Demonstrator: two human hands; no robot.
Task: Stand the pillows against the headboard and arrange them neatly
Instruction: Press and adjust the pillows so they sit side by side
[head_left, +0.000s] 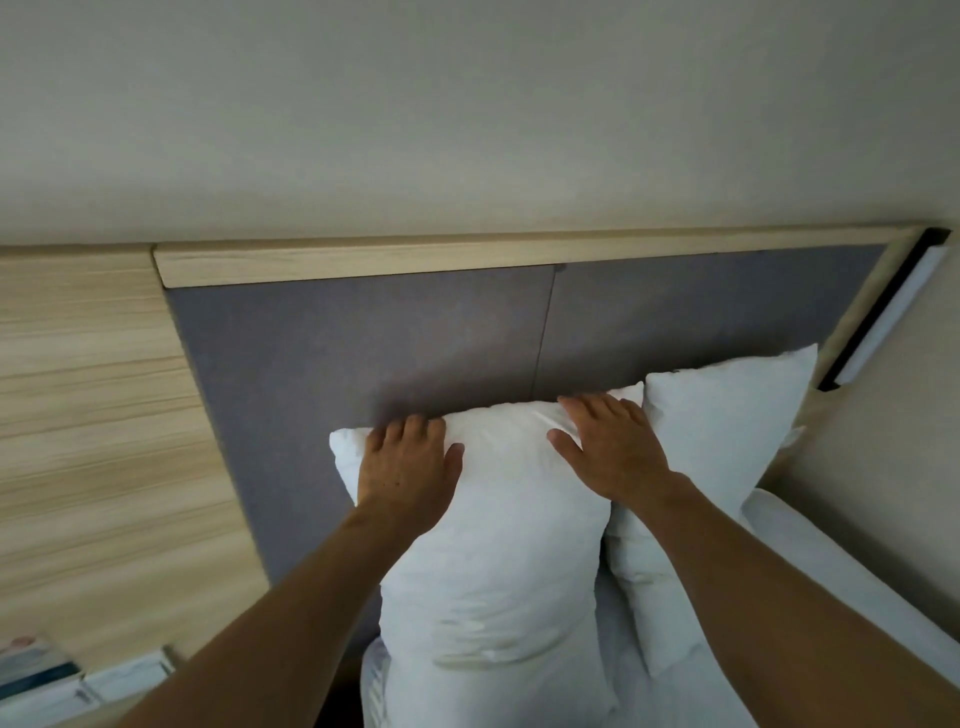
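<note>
Pressing down on the upper edge of the front pillow (493, 519), both hands are laid flat with the fingers spread and unclenched; nothing is gripped. The left hand (410, 467) rests near the pillow's upper left corner, with its fingertips curling over the top edge towards the headboard (363, 338). The right hand (608, 447) lies on the upper right corner, just beside the second pillow (727, 431).

The front pillow is stood upright on the bed (831, 571), its top leaning against the grey padded panel of the headboard. The second pillow is also upright, to the right, and its inner edge is partly overlapped by the front one. A third white corner can be glimpsed between the two, behind the right hand, though what it belongs to cannot be told.

The step in hand is judged to be the settling and squaring of the front pillow against the headboard. The standing seems largely done; what remains is the neat arrangement. For the next move, the front pillow would probably need to be shifted leftwards so that the overlap is removed, and the tops levelled.
</note>
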